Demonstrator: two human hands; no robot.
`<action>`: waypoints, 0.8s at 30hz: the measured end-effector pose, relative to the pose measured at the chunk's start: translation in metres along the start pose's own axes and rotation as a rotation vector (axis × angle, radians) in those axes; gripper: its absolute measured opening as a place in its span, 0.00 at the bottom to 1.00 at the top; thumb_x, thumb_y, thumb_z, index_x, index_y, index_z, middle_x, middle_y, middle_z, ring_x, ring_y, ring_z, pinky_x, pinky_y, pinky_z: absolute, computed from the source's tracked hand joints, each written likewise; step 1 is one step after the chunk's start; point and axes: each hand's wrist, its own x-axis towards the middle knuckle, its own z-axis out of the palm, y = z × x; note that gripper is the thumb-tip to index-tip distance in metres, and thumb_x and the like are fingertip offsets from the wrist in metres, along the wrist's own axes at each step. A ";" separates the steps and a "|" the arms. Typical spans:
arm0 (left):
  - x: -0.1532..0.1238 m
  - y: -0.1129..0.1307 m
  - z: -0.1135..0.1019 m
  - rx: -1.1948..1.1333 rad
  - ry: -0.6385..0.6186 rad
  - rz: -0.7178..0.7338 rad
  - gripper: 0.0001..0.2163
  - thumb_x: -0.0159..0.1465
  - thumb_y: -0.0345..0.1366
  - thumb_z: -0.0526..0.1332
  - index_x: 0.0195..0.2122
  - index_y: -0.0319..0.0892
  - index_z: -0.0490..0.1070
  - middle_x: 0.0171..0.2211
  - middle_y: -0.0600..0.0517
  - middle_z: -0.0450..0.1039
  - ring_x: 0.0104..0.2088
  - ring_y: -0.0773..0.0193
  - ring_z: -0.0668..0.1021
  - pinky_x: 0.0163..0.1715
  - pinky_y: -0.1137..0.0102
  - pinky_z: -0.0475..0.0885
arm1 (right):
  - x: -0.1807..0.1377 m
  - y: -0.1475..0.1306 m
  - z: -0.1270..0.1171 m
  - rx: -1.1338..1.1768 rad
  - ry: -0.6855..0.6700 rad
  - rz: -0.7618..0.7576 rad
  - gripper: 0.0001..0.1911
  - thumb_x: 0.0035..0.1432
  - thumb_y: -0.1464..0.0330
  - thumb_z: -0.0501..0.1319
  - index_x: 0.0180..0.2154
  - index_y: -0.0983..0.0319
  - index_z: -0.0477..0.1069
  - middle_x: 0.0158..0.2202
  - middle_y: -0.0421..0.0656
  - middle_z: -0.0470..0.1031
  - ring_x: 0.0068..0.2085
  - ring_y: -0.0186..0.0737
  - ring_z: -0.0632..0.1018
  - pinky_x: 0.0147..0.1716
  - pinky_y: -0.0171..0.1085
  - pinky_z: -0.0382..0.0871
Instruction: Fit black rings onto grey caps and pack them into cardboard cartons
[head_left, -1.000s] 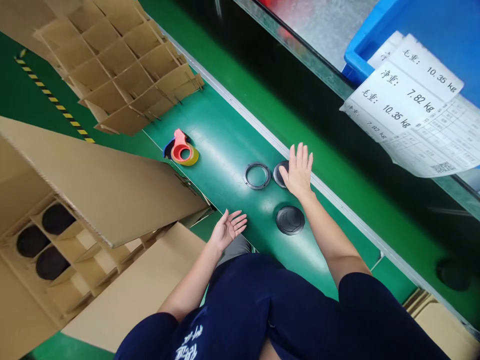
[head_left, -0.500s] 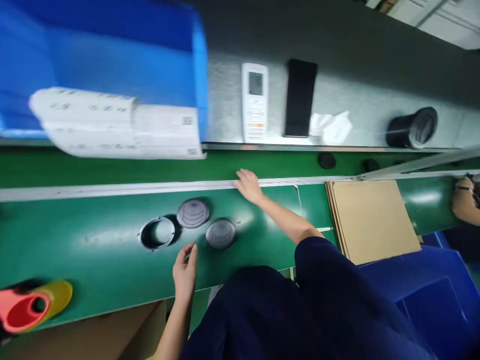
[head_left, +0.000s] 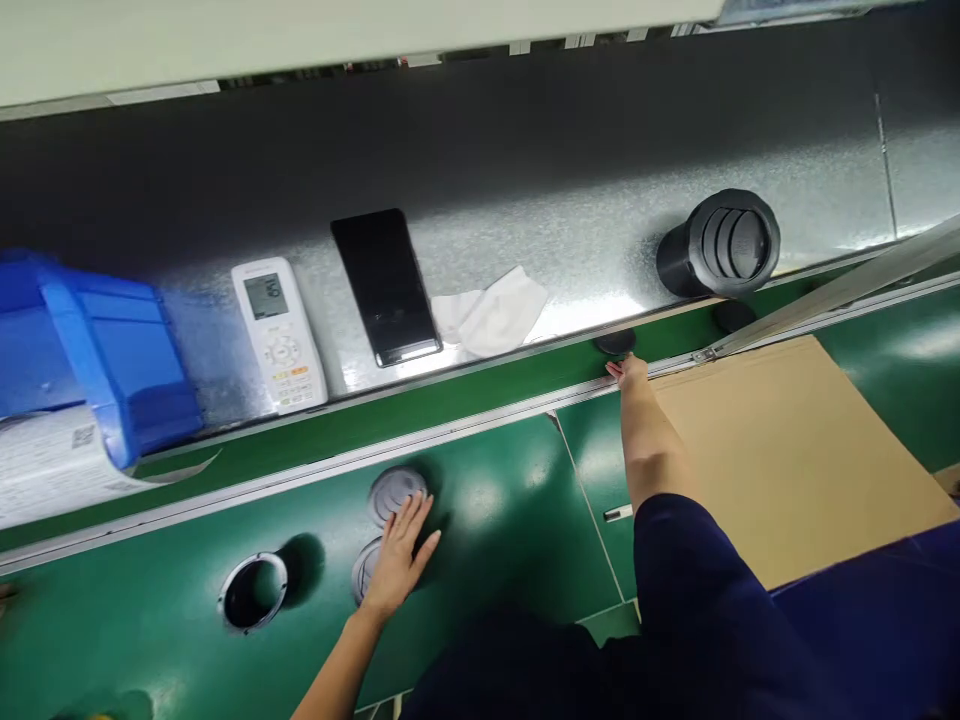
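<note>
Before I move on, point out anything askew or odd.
The paper at the blue bin looks askew: it curls out over the green strip instead of lying flat. Nothing looks spilled; the left hand partly covers the discs, so I can't rule out damage there.

A white remote [head_left: 279, 335] (buttons up) lies beside a black phone [head_left: 387, 287].
</note>
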 end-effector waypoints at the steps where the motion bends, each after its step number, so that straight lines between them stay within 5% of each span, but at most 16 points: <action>1: 0.000 0.009 0.004 0.011 -0.068 0.060 0.27 0.73 0.49 0.52 0.72 0.48 0.59 0.72 0.43 0.59 0.73 0.47 0.57 0.71 0.43 0.52 | 0.010 0.000 0.004 0.035 0.003 0.035 0.09 0.75 0.65 0.54 0.42 0.64 0.68 0.30 0.36 0.68 0.25 0.27 0.74 0.26 0.29 0.76; 4: 0.001 0.042 0.016 0.048 -0.250 0.171 0.28 0.74 0.50 0.51 0.73 0.47 0.56 0.71 0.44 0.60 0.73 0.50 0.59 0.71 0.44 0.55 | 0.026 0.006 0.018 0.126 -0.026 0.112 0.10 0.73 0.67 0.56 0.36 0.62 0.67 0.28 0.35 0.67 0.24 0.26 0.73 0.25 0.26 0.77; 7: 0.004 0.073 0.024 0.029 -0.288 0.196 0.27 0.75 0.49 0.51 0.72 0.48 0.58 0.69 0.44 0.63 0.71 0.51 0.63 0.70 0.45 0.58 | 0.024 0.020 0.031 0.199 -0.100 0.171 0.10 0.68 0.73 0.60 0.32 0.63 0.66 0.27 0.36 0.70 0.24 0.25 0.74 0.27 0.26 0.79; 10: 0.004 0.098 0.021 -0.036 -0.159 0.139 0.25 0.74 0.48 0.53 0.70 0.48 0.63 0.67 0.44 0.68 0.68 0.51 0.68 0.68 0.47 0.64 | 0.013 0.036 0.037 0.242 -0.151 0.218 0.09 0.66 0.76 0.61 0.32 0.63 0.66 0.27 0.37 0.72 0.25 0.26 0.75 0.32 0.30 0.83; 14: -0.007 0.114 0.001 -0.138 0.042 -0.017 0.23 0.73 0.49 0.53 0.65 0.46 0.69 0.61 0.44 0.74 0.63 0.51 0.75 0.64 0.53 0.70 | 0.006 0.037 0.032 0.260 -0.108 0.212 0.09 0.72 0.65 0.58 0.37 0.61 0.65 0.29 0.36 0.70 0.26 0.27 0.76 0.34 0.33 0.84; 20: -0.071 0.092 -0.014 -0.172 0.232 -0.170 0.20 0.68 0.51 0.58 0.55 0.48 0.77 0.54 0.49 0.80 0.56 0.51 0.81 0.58 0.58 0.76 | 0.006 -0.004 0.036 0.230 -0.188 0.139 0.09 0.70 0.69 0.61 0.35 0.61 0.65 0.28 0.35 0.71 0.22 0.26 0.73 0.32 0.31 0.82; 24: -0.112 0.089 -0.013 -0.246 0.342 -0.342 0.17 0.65 0.51 0.61 0.47 0.48 0.80 0.48 0.48 0.83 0.51 0.48 0.83 0.54 0.58 0.78 | -0.040 0.006 0.056 0.217 -0.401 0.089 0.11 0.67 0.72 0.64 0.31 0.62 0.65 0.27 0.36 0.74 0.26 0.25 0.76 0.35 0.28 0.81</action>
